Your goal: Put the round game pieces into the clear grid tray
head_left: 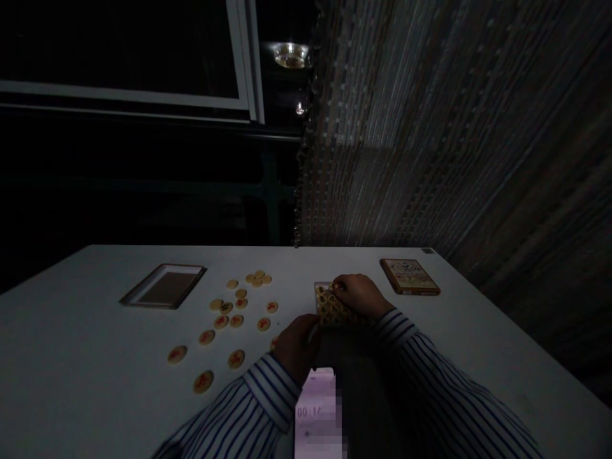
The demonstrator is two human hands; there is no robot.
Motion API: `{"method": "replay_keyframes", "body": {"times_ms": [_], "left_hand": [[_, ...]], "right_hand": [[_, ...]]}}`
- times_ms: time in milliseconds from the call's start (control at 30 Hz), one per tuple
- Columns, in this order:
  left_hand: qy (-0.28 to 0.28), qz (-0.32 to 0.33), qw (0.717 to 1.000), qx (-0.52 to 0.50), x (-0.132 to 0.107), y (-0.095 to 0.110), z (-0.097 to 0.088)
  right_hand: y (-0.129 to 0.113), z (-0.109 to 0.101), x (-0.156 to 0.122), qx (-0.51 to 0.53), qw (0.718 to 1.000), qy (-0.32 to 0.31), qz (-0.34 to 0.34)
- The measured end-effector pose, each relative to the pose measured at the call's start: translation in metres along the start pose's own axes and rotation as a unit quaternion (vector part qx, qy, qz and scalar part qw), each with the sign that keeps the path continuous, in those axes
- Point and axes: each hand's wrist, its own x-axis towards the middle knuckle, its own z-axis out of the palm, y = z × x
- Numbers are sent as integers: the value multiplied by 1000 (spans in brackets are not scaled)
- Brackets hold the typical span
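A small box (317,299) in front of me holds rows of round xiangqi pieces (331,310), packed side by side. My right hand (361,295) is over the box's far side, its fingers pinching one xiangqi piece (333,287) at the far edge. At the near left corner, my left hand (299,346) has its fingers closed on the box's edge; the grip is partly in shadow. Loose pieces lie scattered to the left, some with red characters (236,359), others blank side up (232,284). One loose piece (274,343) is partly hidden behind my left hand.
A shallow open lid or tray (165,285) lies at the table's far left. On the right rests a flat printed box (410,276). A lit phone (315,414) showing a timer is below my hands. A bead-string curtain (382,159) hangs behind the white table (95,363). The room is dim.
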Motion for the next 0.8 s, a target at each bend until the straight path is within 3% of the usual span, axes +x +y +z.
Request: {"method": "replay_keyframes", "body": {"times_ms": [200,800], "left_hand": [[-6,-13,1000,-7,-1,1,0],[4,0,1000,-11,-1,-4,4]], "right_hand": [[-3,1,2,-43,999,-31,1],[-6,2,2,-72,997,-27,0]]}}
